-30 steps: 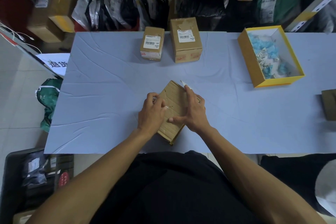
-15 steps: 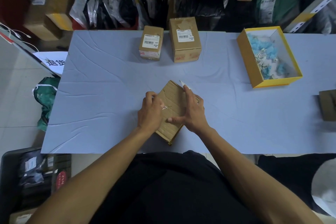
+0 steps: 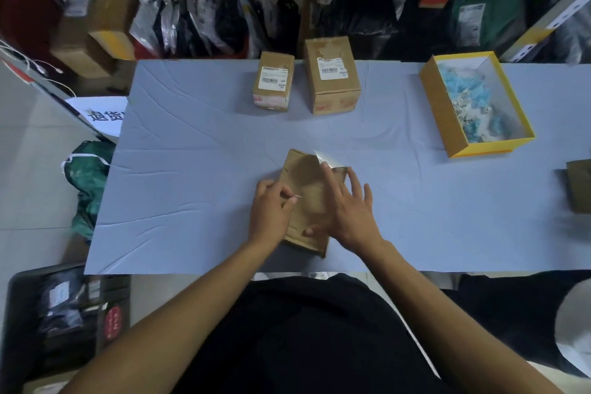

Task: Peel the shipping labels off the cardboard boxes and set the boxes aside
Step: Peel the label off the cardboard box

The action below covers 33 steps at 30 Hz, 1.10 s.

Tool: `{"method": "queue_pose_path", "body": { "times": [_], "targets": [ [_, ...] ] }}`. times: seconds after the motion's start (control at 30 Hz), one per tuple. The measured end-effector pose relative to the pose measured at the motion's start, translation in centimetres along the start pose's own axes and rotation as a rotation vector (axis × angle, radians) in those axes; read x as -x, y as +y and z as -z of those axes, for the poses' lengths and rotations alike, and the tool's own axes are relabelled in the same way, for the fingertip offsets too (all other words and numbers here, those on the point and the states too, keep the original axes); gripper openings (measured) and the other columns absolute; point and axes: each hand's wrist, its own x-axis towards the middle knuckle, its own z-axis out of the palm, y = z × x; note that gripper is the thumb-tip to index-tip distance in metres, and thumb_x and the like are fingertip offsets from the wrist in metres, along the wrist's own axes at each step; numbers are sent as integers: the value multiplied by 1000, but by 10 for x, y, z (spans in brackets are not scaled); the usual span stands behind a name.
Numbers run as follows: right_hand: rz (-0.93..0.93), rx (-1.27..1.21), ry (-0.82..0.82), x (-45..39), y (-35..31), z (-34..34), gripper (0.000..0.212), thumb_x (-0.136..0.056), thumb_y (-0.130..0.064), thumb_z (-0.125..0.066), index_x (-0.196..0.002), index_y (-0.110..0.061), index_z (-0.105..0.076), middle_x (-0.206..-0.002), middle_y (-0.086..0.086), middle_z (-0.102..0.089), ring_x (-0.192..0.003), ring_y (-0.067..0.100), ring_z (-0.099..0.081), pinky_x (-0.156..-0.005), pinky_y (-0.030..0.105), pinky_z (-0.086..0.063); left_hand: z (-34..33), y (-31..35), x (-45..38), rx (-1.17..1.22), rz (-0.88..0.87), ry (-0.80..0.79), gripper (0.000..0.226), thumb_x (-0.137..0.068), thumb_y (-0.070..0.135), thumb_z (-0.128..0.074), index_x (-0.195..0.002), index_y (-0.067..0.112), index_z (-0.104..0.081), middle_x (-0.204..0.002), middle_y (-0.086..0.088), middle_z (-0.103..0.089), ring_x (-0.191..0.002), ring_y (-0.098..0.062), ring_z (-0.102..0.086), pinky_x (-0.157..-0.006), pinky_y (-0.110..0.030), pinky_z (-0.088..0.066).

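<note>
A brown cardboard box lies tilted on the blue-grey table in front of me. My left hand is at its left edge, thumb and finger pinching a small white scrap. My right hand rests flat on the box with fingers spread; a white bit of label sticks up at the box's far corner by my fingertip. Two more boxes stand at the back: a small one and a taller one, each with a white label on top.
A yellow open box holding blue and white scraps sits at the right. Another brown box shows at the right edge. Shelves with parcels and bags stand behind the table. A black bin is on the floor at left.
My right hand has spread its fingers and slid a little right over the box. My left hand stays at the left edge with the scrap.
</note>
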Motion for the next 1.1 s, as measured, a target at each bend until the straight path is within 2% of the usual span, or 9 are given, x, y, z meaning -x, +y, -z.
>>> {"method": "queue_pose_path", "body": {
  "times": [0.07, 0.17, 0.23, 0.3, 0.47, 0.6, 0.7, 0.93, 1.1],
  "targets": [
    [33, 4, 20, -2, 1, 8, 129, -66, -61, -76, -151, -36, 18, -158, -4, -26, -150, 24, 0, -117, 54, -10, -1, 1, 7, 9, 28, 23, 8, -90, 21, -67, -94, 20, -60, -112, 5, -43, -76, 1, -46, -72, -10, -31],
    [-7, -91, 62, 4, -6, 0, 127, -67, -57, -77, -155, -26, 9, -160, -6, -21, -149, 21, -11, -117, 50, -17, 1, -2, 1, 4, -18, -8, 13, -89, 19, -68, -101, 18, -62, -118, 5, -40, -91, -2, -47, -80, -8, -31],
    [-23, -136, 41, 9, -9, -11, 132, -62, -61, -78, -155, -24, 8, -161, -6, -14, -147, 22, -15, -114, 50, -22, 3, -4, -4, 28, -29, -22, 11, -86, 17, -70, -95, 16, -65, -118, 3, -41, -96, -4, -47, -83, -7, -29],
    [-29, -179, 34, 10, -7, -14, 136, -59, -66, -78, -155, -24, 8, -162, -6, -13, -146, 23, -19, -113, 49, -25, 3, -6, -6, 49, -6, -21, 9, -85, 17, -72, -89, 13, -65, -118, -2, -44, -92, -7, -48, -81, -7, -30],
    [-23, -218, 53, 6, -6, -15, 139, -52, -70, -75, -152, -30, 12, -161, -5, -22, -142, 23, -30, -108, 49, -34, 5, -1, -11, 108, 43, -28, 10, -82, 11, -73, -79, 15, -65, -121, -4, -46, -96, -8, -50, -81, -6, -30],
    [-26, -294, 35, 7, -5, -13, 141, -55, -55, -86, -153, -30, 12, -161, -9, -20, -140, 20, -33, -106, 39, -37, 7, 1, -15, 124, 72, -60, 15, -81, 8, -73, -75, 15, -63, -124, -4, -44, -98, -6, -47, -81, -5, -29],
    [-31, -401, 25, 10, -5, -14, 141, -58, -43, -90, -153, -33, 14, -161, -21, -12, -140, 17, -31, -101, 35, -41, 6, 0, -15, 127, 84, -67, 16, -82, 7, -72, -74, 16, -62, -125, -2, -44, -93, -5, -48, -80, -5, -29],
    [-43, -459, 20, 12, -6, -15, 140, -57, -46, -90, -152, -38, 12, -158, -28, -12, -141, 15, -31, -103, 41, -42, 10, -3, -18, 135, 77, -94, 14, -81, 4, -72, -76, 12, -63, -128, -5, -45, -100, -4, -46, -81, -3, -28],
    [-37, -459, 16, 11, -5, -14, 139, -58, -45, -90, -153, -36, 11, -156, -31, -9, -142, 13, -28, -104, 36, -39, 11, -3, -19, 147, 72, -105, 15, -82, 3, -72, -75, 13, -62, -127, -3, -44, -100, -3, -45, -80, -1, -27]
  ]
}}
